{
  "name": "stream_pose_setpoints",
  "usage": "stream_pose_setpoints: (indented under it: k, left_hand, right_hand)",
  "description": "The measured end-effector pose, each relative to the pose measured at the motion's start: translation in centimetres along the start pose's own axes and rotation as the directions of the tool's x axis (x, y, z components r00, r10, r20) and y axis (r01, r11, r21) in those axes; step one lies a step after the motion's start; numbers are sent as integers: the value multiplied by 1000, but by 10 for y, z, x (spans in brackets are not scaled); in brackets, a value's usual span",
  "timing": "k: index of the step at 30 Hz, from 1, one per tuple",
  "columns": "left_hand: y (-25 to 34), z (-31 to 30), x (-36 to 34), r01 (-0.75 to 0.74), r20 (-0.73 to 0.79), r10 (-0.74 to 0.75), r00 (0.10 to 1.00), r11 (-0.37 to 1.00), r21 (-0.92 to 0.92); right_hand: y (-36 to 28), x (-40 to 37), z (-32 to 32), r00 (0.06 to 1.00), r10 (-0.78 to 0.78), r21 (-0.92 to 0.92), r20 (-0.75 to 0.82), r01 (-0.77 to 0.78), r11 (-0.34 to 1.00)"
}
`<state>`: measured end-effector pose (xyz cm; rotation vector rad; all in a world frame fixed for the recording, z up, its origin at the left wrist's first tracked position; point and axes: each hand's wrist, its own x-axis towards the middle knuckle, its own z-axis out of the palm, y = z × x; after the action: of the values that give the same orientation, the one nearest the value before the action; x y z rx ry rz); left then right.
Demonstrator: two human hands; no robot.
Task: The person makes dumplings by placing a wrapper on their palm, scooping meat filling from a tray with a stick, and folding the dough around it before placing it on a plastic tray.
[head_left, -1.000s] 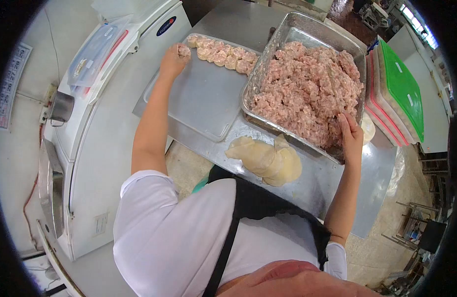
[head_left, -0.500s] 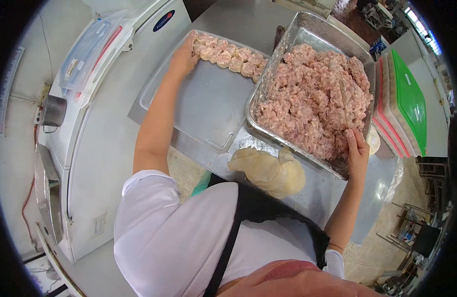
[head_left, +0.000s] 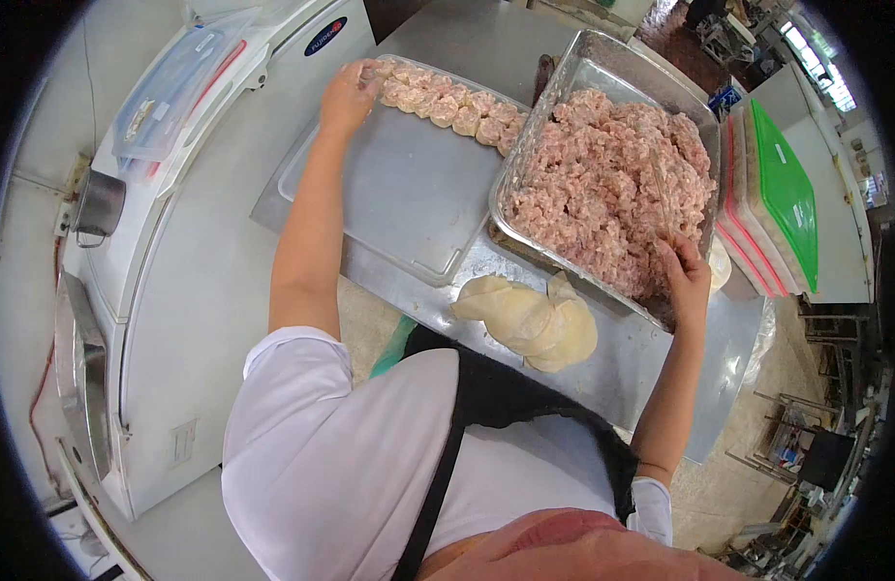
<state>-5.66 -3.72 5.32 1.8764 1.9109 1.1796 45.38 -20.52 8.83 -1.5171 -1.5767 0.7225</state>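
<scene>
My left hand (head_left: 349, 97) is at the far left corner of a clear plastic tray (head_left: 399, 208), its fingertips at the end of the rows of meat dumplings (head_left: 452, 105); whether they pinch a dumpling is hidden. A deep metal pan (head_left: 602, 48) holds a heap of ground meat (head_left: 612, 184). Over the pan's near right part, my right hand (head_left: 684, 276) has its fingers closed round a thin spatula-like tool (head_left: 660, 189) that lies against the meat. A pile of round, pale dough wrappers (head_left: 540, 324) rests on the metal table between tray and pan, nearer my body.
Stacked containers with a green lid (head_left: 782, 194) stand right of the pan. A white freezer (head_left: 225, 252) is at the left, with plastic lids (head_left: 171, 97) and a metal pot (head_left: 101, 205) beyond it. A rack (head_left: 796, 436) stands on the floor at the right.
My left hand has shifted slightly left and outward at the tray corner. My right hand has moved a little left with the tool. The whole view has shifted slightly.
</scene>
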Motion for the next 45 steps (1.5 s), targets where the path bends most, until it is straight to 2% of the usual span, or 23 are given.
stream_pose_setpoints:
  k: [4, 5, 7, 9, 10, 11, 13, 15, 17, 19, 21, 24, 25, 27, 29, 31, 32, 34, 36, 39, 41, 43, 45]
  left_hand:
    - [-14, 10, 8, -161, 135, 114, 984, 894, 417]
    - [-13, 12, 7, -171, 148, 120, 982, 898, 406]
    - [-11, 16, 8, -305, 75, 295, 952, 926, 222]
    - [-16, 16, 12, -260, 151, 233, 961, 945, 198]
    - [-14, 20, 11, -197, 216, 153, 964, 960, 198]
    - [-2, 24, 6, -204, 225, 161, 961, 962, 183]
    - [23, 16, -8, -436, 66, 435, 898, 859, 269]
    - [112, -2, -56, -345, 105, 352, 930, 935, -76]
    - [150, 8, -103, -485, 94, 524, 846, 831, -274]
    - [195, 10, -156, -346, 345, 526, 777, 815, -464]
    - [207, 27, -185, -356, 561, 601, 570, 795, -491]
    - [203, 65, -225, -366, 615, 534, 580, 846, -388]
    - [199, 79, -234, -366, 615, 534, 581, 846, -388]
    - [192, 99, -244, -519, 395, 565, 724, 824, -227]
    - [199, 89, -238, -506, 494, 522, 695, 844, -181]
    - [205, 79, -236, -273, 588, 366, 721, 931, -244]
    - [203, 76, -236, -276, 588, 370, 719, 929, -247]
    - [196, 67, -240, -23, 527, 288, 800, 891, -452]
    - [191, 55, -239, -110, 511, 327, 795, 906, -408]
    - [189, 48, -239, -320, 467, 441, 767, 893, -317]
    - [191, 49, -241, -435, 445, 512, 734, 859, -271]
    - [195, 53, -241, -451, 443, 562, 698, 826, -337]
    - [200, 57, -245, -469, 433, 620, 654, 782, -412]
  right_hand:
    - [-2, 0, 1, 997, 73, 7, 15, -73, 997]
    - [-6, -1, 2, 995, 95, -21, 23, -95, 995]
    - [-7, -5, -4, 990, 139, -61, 5, -139, 988]
    - [-3, -5, -10, 978, -184, -248, 103, 204, 947]
    - [-10, -1, -16, 900, -417, -375, 124, 432, 820]
    - [-21, 2, -27, 906, -406, -389, 119, 419, 821]
    - [-49, 6, -50, 916, -222, -580, 334, 385, 718]
    - [-60, 7, -50, 939, -154, -695, 307, 332, 637]
    - [-49, 4, -42, 928, -132, -885, 348, 371, 281]
    - [-37, -20, -18, 863, -178, -814, 472, 504, 287]
    - [-59, -47, -17, 855, -179, -825, 487, 518, 228]
    - [-72, -43, -49, 827, -207, -823, 522, 553, 133]
    - [-84, -40, -53, 827, -207, -823, 523, 553, 132]
    - [-104, -31, -53, 885, -235, -884, 402, 442, 150]
    - [-73, -13, -33, 856, -268, -851, 443, 495, 175]
    - [-54, -20, -12, 825, -298, -815, 480, 545, 195]
    - [-53, -30, 0, 838, -267, -810, 476, 536, 238]
    - [-43, -38, 7, 849, -234, -802, 474, 526, 283]
    - [-26, -38, -5, 900, -224, -669, 374, 429, 607]
    - [-39, -39, -32, 915, -286, -609, 285, 403, 683]
    - [-47, -34, -43, 944, -211, -706, 255, 331, 626]
    - [-46, -30, -45, 925, -67, -870, 375, 376, 318]
    - [-46, -45, -26, 907, -118, -830, 405, 419, 368]
